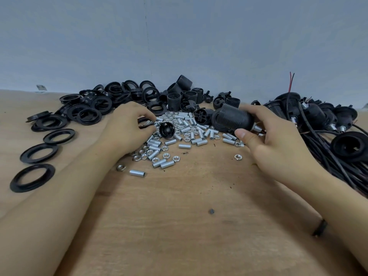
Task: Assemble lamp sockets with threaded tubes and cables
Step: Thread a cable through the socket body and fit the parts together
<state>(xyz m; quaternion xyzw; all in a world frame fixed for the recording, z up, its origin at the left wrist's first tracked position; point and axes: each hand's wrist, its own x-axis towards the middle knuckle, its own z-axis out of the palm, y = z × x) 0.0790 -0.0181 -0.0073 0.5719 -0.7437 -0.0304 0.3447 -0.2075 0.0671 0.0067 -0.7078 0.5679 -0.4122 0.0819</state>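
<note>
We see the right hand (278, 140) gripping a black lamp socket (232, 119) above the wooden table (179, 216). Left hand (127, 126) pinches a threaded tube (148, 122) at the edge of the tube pile (187, 134), beside black rings (59, 136). Cables (328, 156) lie at right.

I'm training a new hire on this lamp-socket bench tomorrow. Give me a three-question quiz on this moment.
1. True or false: the right hand holds a black socket.
2. Where do the flat black rings lie? A) on the person's left B) on the person's right C) stacked in a box
3. Fill in: the left hand reaches into the pile of silver ______ tubes and nuts.

Key: 1 true; 2 A; 3 threaded.
</note>
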